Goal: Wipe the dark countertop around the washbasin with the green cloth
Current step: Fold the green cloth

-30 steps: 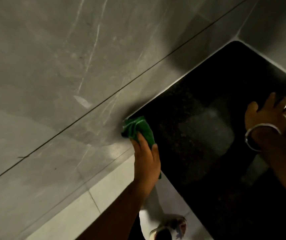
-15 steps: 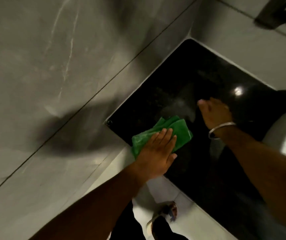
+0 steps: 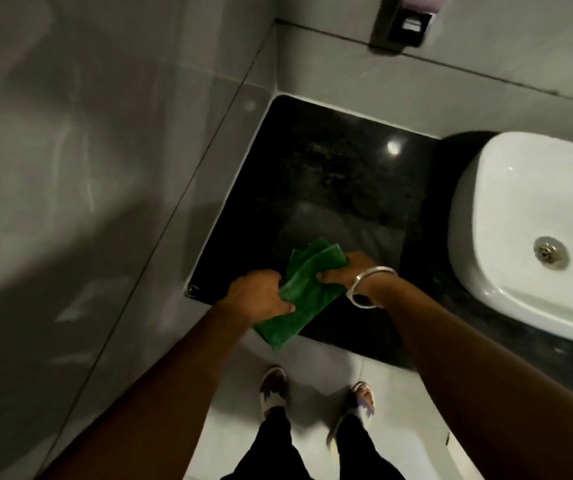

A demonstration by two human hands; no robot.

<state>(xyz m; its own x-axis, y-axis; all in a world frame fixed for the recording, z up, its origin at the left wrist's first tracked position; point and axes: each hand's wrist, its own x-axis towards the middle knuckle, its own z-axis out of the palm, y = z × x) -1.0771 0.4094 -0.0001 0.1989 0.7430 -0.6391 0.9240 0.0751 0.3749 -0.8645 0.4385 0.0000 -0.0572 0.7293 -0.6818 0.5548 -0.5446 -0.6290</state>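
grey tiled walls [image 3: 87, 168] fill the left and top, blurred, veining hard to make out. one dark table [image 3: 330, 174] sits in the corner, glossy, with a single bright light spot; its right stretch runs under the washbasin and out of frame. one white washbasin [image 3: 520, 244] stands on the table at the right, cut off by the frame edge, one metal drain [image 3: 550, 253] in its bowl. pale floor [image 3: 319, 393] below the table's front edge, two feet in patterned shoes [image 3: 273, 386] on it, dark trousers cut off at the bottom. one dark fixture [image 3: 403, 24] on the back wall, top cropped, too dim to identify.

one green cloth [image 3: 299, 292], folded, lies over the table's front left area, its lower corner hanging past the edge over the floor. left hand [image 3: 257, 296] is curled on the cloth's left side, fingers hidden in the folds. right hand [image 3: 347, 271] pinches the cloth's right edge, thumb on top, the fingers hidden beneath. one metal bangle [image 3: 368, 285] rings the right wrist. both forearms cross the lower frame and cover part of the floor.
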